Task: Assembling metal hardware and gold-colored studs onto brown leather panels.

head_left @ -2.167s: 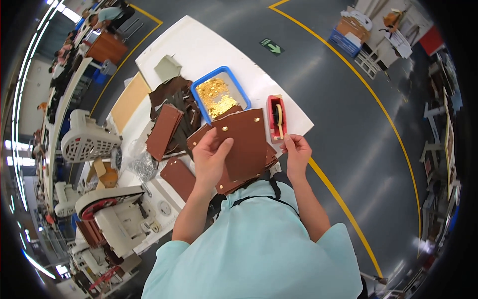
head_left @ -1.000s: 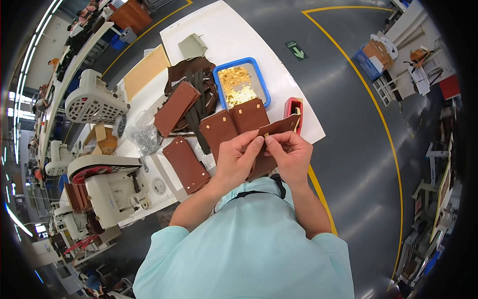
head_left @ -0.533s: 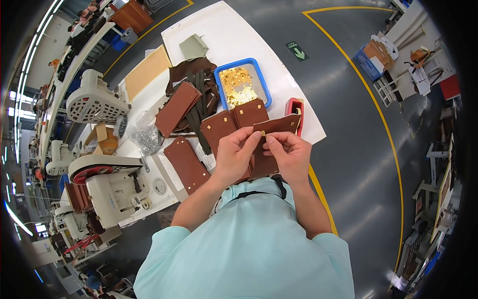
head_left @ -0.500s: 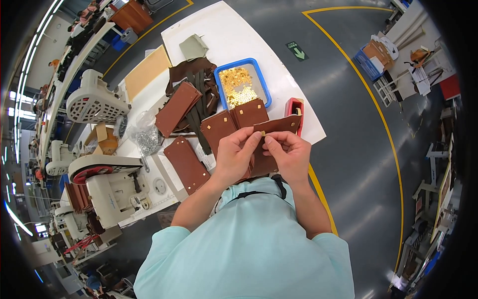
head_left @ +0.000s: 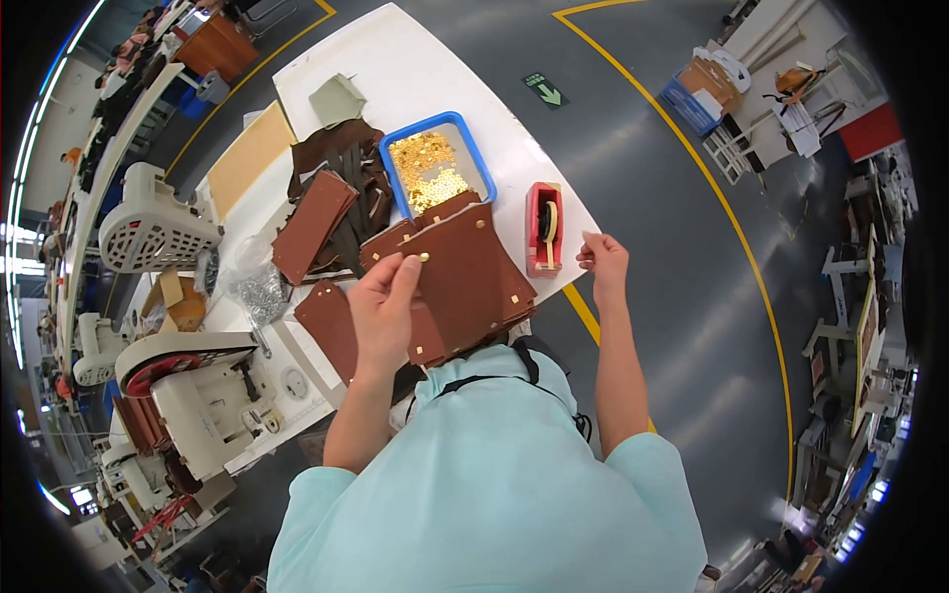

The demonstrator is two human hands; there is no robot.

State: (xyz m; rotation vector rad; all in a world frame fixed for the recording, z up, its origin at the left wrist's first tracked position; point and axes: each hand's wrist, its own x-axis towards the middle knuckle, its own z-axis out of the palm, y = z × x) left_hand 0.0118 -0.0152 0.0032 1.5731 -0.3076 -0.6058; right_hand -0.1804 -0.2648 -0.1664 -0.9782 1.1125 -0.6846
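Observation:
A brown leather panel [head_left: 463, 282] with small gold fittings at its corners is in my left hand [head_left: 384, 311]. My left thumb and fingers pinch its upper left corner, close beside a round gold fitting [head_left: 424, 257]. Beneath it lie more brown panels, partly covered. Out past the table's right edge, my right hand [head_left: 605, 262] is raised with its fingertips pinched together; what they hold, if anything, is too small to make out. A red tape dispenser [head_left: 535, 237] stands between that hand and the panel. Just beyond the panel sits a blue-rimmed tray [head_left: 388, 168] of gold pieces [head_left: 432, 163].
Brown leather strips [head_left: 314, 227] and dark straps lie left of the tray on the white table [head_left: 415, 59]. A clear plastic bag [head_left: 252, 287] of small metal parts is farther left. A cream sewing machine [head_left: 203, 405] stands at the near left.
My hands have come apart: the right has moved away to the right, past the tape dispenser. My left hand keeps the panel, now turned flatter toward the view. The whole view has shifted slightly.

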